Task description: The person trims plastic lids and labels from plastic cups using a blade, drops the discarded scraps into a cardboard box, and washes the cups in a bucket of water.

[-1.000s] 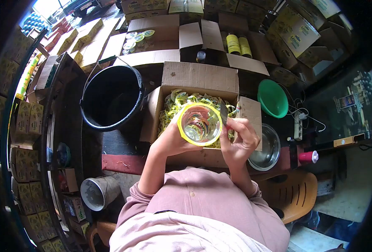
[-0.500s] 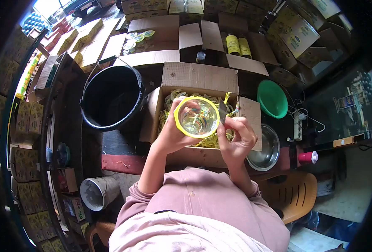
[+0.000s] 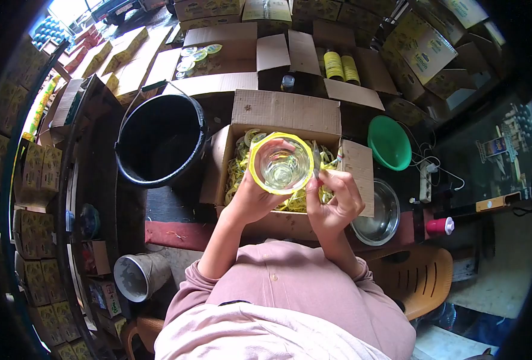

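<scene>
The left hand point(image 3: 246, 198) grips the clear cup point(image 3: 281, 168), which sits above its curled fingers, yellow rim point(image 3: 281, 135) upward. The right hand point(image 3: 336, 203) pinches a thin blade point(image 3: 317, 158) projecting beyond its fingertips, beside the rim; contact cannot be determined.

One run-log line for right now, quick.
left hand: holding clear yellow-rimmed cup | right hand: pinching thin blade beside cup | below: open cardboard box of yellow plastic scraps
</scene>
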`<state>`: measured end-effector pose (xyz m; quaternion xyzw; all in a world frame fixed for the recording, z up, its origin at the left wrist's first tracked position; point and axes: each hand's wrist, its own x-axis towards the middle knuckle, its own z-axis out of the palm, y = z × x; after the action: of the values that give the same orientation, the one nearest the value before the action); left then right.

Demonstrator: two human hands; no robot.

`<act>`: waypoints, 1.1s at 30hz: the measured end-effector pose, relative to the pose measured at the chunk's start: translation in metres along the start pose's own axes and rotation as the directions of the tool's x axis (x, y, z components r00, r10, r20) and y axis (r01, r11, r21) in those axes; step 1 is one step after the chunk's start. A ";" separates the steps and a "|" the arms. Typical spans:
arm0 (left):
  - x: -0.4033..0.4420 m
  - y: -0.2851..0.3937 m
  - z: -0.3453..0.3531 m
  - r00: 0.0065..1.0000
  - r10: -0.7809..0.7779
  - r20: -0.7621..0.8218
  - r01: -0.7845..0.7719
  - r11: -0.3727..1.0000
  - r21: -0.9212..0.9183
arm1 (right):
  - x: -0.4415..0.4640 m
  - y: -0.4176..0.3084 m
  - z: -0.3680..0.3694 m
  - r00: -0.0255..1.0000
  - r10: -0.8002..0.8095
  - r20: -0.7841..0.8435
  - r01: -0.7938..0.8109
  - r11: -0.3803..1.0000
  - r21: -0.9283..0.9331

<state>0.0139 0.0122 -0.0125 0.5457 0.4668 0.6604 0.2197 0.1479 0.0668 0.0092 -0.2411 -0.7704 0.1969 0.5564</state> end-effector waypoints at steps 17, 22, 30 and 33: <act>-0.003 0.005 -0.007 0.999 -0.018 0.051 0.020 1.000 -0.025 | 0.004 0.004 -0.004 0.999 0.046 -0.024 -0.043 0.993 0.109; -0.004 0.002 -0.005 0.999 -0.012 0.038 0.014 0.998 -0.066 | 0.001 -0.002 -0.006 0.999 0.035 -0.004 -0.035 0.995 0.090; -0.007 0.002 -0.009 0.991 -0.040 0.126 0.021 0.988 0.151 | 0.006 -0.001 -0.006 0.999 -0.024 -0.022 0.025 0.999 0.033; -0.007 0.003 -0.009 0.990 -0.063 0.128 0.055 0.996 0.065 | 0.006 0.002 -0.006 1.000 0.001 -0.006 0.000 0.998 0.069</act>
<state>0.0080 0.0020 -0.0128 0.5797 0.4877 0.6021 0.2522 0.1527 0.0719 0.0144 -0.2225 -0.7613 0.2230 0.5667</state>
